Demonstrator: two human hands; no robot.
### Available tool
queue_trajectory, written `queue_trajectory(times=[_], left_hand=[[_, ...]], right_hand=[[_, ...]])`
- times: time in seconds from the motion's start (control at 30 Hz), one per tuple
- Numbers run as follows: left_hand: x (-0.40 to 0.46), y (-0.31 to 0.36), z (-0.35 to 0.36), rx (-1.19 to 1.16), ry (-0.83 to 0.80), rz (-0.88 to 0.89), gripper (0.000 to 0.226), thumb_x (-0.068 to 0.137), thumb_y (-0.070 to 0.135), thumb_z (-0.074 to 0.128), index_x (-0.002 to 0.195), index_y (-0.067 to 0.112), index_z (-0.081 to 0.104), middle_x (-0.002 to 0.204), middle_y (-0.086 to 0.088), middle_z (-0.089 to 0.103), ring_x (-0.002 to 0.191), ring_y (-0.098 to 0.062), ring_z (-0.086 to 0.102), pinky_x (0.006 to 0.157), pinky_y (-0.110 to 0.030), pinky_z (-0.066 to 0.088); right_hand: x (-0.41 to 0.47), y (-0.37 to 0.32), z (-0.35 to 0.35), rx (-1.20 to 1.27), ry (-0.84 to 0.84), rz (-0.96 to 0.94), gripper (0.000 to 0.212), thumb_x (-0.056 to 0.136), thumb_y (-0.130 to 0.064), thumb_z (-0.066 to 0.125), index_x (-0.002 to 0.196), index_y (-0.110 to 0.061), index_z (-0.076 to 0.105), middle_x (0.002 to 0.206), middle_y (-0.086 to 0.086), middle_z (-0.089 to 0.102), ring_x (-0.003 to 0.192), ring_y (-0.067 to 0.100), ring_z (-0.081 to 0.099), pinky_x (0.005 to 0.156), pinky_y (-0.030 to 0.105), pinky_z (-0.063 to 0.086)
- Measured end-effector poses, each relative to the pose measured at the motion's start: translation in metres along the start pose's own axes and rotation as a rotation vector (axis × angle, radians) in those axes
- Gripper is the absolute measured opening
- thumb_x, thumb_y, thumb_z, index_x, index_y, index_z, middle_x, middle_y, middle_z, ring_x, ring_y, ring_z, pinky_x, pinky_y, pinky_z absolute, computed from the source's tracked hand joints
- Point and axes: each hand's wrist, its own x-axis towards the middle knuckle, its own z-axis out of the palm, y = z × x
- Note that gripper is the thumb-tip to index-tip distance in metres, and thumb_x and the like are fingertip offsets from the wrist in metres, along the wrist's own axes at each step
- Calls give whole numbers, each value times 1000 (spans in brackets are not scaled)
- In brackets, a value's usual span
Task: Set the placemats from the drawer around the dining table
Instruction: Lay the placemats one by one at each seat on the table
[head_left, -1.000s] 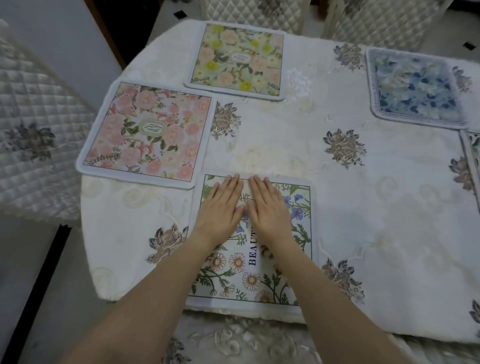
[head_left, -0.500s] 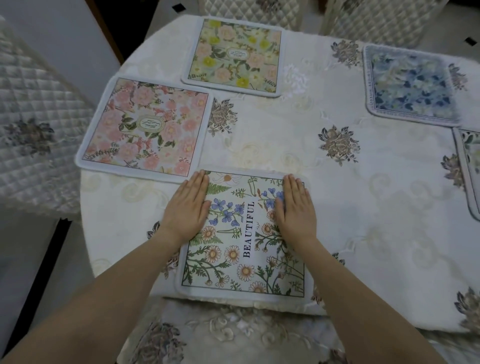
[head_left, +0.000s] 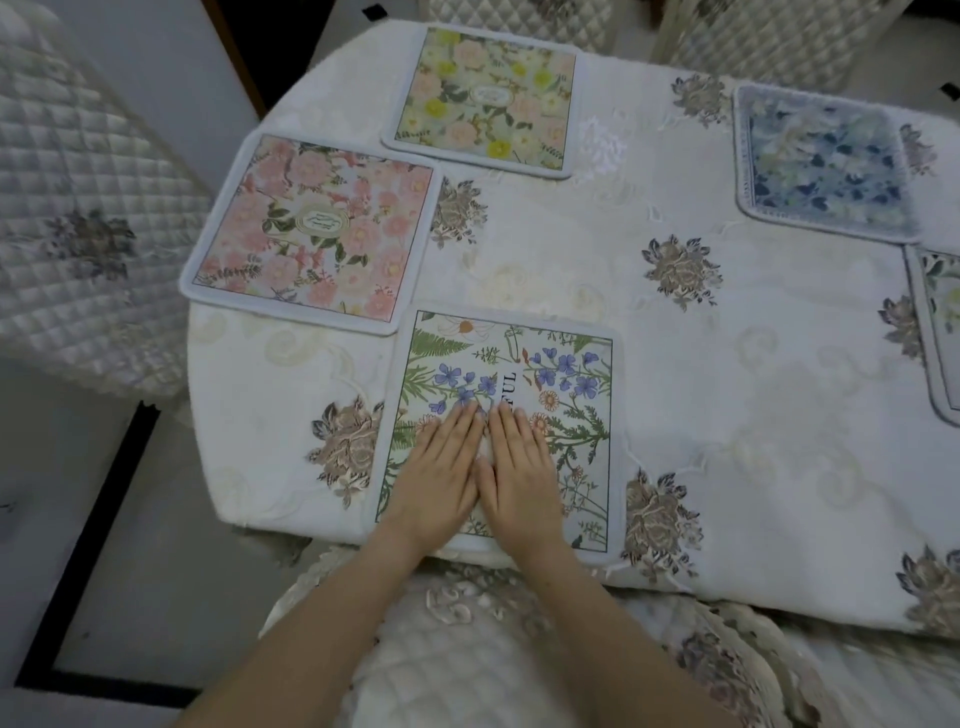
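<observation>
Both my left hand (head_left: 441, 475) and right hand (head_left: 522, 467) press flat, fingers straight, gripping nothing, on the wildflower placemat (head_left: 571, 364) at the table's near edge; pulling back risks dragging it off.

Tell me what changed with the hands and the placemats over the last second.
The left hand and right hand spread apart to the side edges of the wildflower placemat, then came back together at its middle, lying flat and nearer the table's edge than before. Nothing was gripped or released. The pink placemat and yellow placemat stayed put.
</observation>
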Motion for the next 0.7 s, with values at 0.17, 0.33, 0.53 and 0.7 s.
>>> queue_trajectory(times=[0.17,0.33,0.53,0.7], left_hand=[[-8,-29,-13,21,-33,38,61,102,41,14,152,8,7,160,-7,2,148,-16,-1,118,-37,7],[-22,-56,-26,80,-89,23,64,102,48,9,152,9,1,160,-9,-5,147,-17,-6,118,-35,1],[-22,-59,-64,265,-218,-11,74,91,53,-10,150,11,0,159,-6,4,147,-20,13,116,-41,7],[-14,-26,-106,57,-192,-137,54,99,43,30,147,18,30,142,-5,46,127,-22,43,101,-40,37]], right_hand=[[-8,29,-13,-92,-42,-8,57,102,-40,11,154,-18,3,161,-1,0,148,11,-7,120,35,1],[-24,71,-39,-101,-46,6,60,101,-43,20,154,-20,3,161,-4,2,147,8,-6,120,31,-1],[-19,69,-64,-103,-129,-14,62,97,-52,12,153,-27,4,161,-2,8,148,12,3,120,30,2],[-27,59,-113,0,-48,-21,54,100,-42,26,151,-25,27,154,2,33,140,19,30,113,36,27]])
